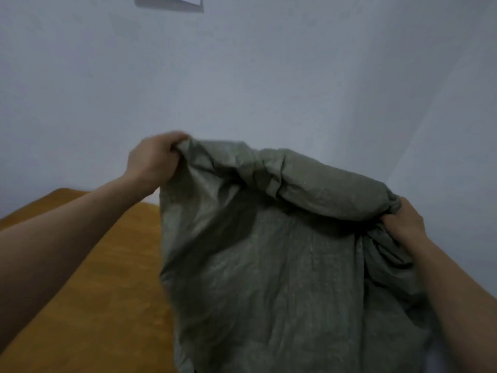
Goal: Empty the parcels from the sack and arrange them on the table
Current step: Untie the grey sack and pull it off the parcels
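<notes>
Sack of dull grey-green cloth, creased all over, hangs in mid-frame, held up by its top edge between the person's two hands. Its upper part is rolled or bunched into a thick fold that runs slantwise from the upper left down to the right. Below that fold the cloth falls in a broad, slack sheet that passes out of the bottom of the picture. Its lower end is out of view, as is anything inside it.

The left hand grips the top left corner of the sack, fingers curled tightly round a pinch of cloth, with the bare forearm reaching in from the left edge. The right hand sits lower in the picture and grips the right end of the fold. Its fingers are closed on a gathered knot of cloth, and its forearm comes up from the lower right corner. The sack spans the whole gap between the hands.

A table with an orange-brown top lies to the left, beneath the left forearm. The sack hangs in front of its right side, and whether the two touch cannot be told. Behind everything stands a pale grey-blue wall, with the lower edge of a white sheet at the top of the picture.
</notes>
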